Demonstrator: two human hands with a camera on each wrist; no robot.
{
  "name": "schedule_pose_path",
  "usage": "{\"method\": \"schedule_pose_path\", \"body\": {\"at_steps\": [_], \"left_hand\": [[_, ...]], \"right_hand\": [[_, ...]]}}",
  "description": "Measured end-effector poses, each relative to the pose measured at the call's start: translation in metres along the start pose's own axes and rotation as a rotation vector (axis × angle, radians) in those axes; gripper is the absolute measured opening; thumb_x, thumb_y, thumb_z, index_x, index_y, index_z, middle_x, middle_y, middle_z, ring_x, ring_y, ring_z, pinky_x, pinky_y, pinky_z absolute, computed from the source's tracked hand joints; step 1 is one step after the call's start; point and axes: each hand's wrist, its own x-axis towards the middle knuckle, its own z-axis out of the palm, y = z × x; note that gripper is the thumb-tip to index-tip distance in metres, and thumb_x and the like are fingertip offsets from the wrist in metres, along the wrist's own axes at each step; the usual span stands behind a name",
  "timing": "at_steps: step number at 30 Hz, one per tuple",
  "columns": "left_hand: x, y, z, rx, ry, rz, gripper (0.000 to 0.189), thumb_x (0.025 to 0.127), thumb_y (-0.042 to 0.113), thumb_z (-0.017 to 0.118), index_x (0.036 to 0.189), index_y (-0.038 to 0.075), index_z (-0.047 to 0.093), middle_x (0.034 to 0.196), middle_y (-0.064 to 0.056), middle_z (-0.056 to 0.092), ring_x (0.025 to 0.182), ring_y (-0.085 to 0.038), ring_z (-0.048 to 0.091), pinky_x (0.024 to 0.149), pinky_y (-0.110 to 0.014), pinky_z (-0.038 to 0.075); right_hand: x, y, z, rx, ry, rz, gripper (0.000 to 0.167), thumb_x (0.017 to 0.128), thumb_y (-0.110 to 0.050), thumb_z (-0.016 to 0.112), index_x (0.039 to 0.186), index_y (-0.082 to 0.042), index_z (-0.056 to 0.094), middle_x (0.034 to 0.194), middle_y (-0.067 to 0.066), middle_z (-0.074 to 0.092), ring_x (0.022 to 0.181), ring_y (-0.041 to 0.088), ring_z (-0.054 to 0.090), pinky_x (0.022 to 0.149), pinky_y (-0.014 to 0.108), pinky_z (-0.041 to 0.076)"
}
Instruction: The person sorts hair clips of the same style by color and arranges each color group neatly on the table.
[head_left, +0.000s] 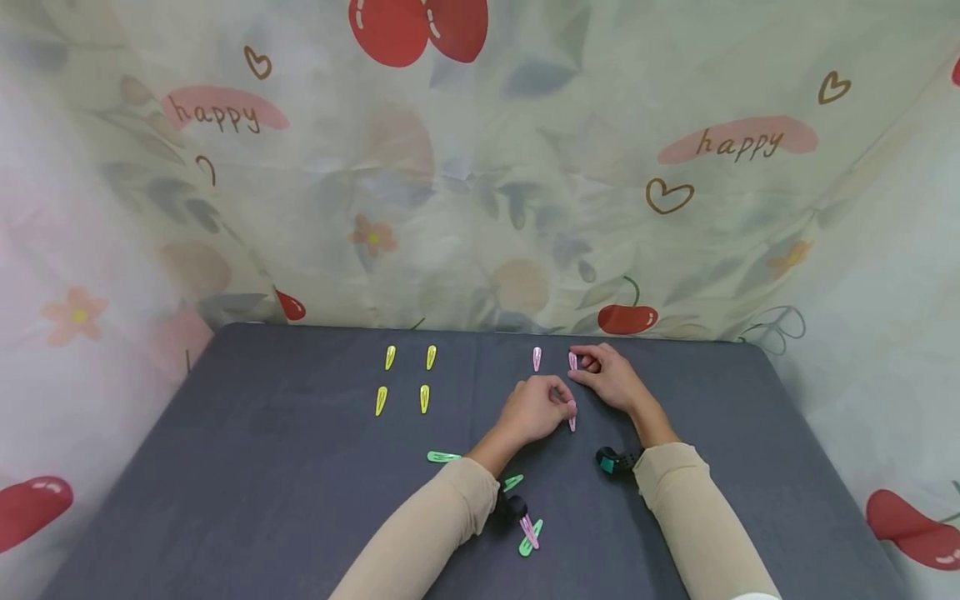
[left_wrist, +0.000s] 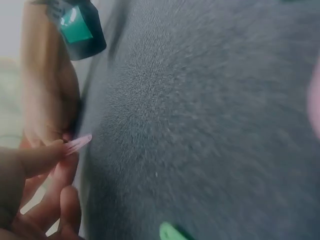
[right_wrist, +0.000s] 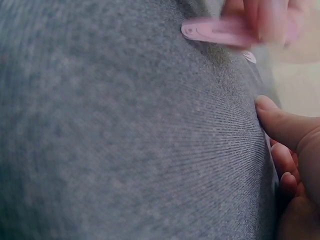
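In the head view my left hand (head_left: pixel 534 410) pinches a pink hair clip (head_left: pixel 572 417) by its upper end, between thumb and fingertips. The same pink clip (left_wrist: pixel 77 145) sticks out past the thumb in the left wrist view. Farther back, my right hand (head_left: pixel 611 379) has its thumb and index finger at the two ends of another pink hair clip (head_left: pixel 573 362) on the table. In the right wrist view the thumb (right_wrist: pixel 280 120) rests on the cloth, and the clip at that hand is hidden. A third pink clip (head_left: pixel 537 358) lies to the left of it.
Several yellow hair clips (head_left: pixel 425 399) lie in two rows at the back left of the dark table (head_left: pixel 262 467). Near the left forearm lie green clips (head_left: pixel 444 457) and a pink clip (head_left: pixel 527 527) crossing a green one (head_left: pixel 525 547). A patterned curtain (head_left: pixel 465 208) hangs behind.
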Motion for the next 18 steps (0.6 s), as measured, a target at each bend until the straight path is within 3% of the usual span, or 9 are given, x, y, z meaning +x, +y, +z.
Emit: {"method": "schedule_pose_path", "body": {"at_steps": [4,10,18], "left_hand": [[0.01,0.003,0.006,0.082,0.026,-0.014,0.008,0.092,0.028,0.077,0.085,0.024,0.074,0.076,0.011,0.072,0.064,-0.005,0.057,0.062,-0.025,0.042],[0.02,0.005,0.013,0.244,0.056,-0.015,0.008,0.091,0.035,0.077,0.089,0.028,0.076,0.076,0.015,0.069,0.07,-0.006,0.057,0.079,-0.033,0.045],[0.024,0.005,0.017,0.346,0.07,-0.004,0.008,0.092,0.038,0.076,0.09,0.031,0.076,0.074,0.015,0.066,0.073,-0.008,0.058,0.074,-0.034,0.044]], "right_hand": [[0.0,0.001,-0.001,-0.006,-0.004,-0.005,0.046,0.095,-0.02,0.074,0.137,-0.006,0.063,0.104,0.012,0.057,0.089,0.02,0.053,0.081,0.032,0.042],[0.0,0.001,-0.001,-0.008,-0.01,0.007,0.046,0.095,-0.02,0.073,0.138,-0.007,0.063,0.105,0.011,0.057,0.09,0.02,0.053,0.08,0.03,0.042],[0.001,0.003,0.0,-0.002,-0.005,-0.006,0.045,0.095,-0.018,0.073,0.137,-0.007,0.064,0.105,0.012,0.058,0.09,0.02,0.054,0.082,0.033,0.043]]}}
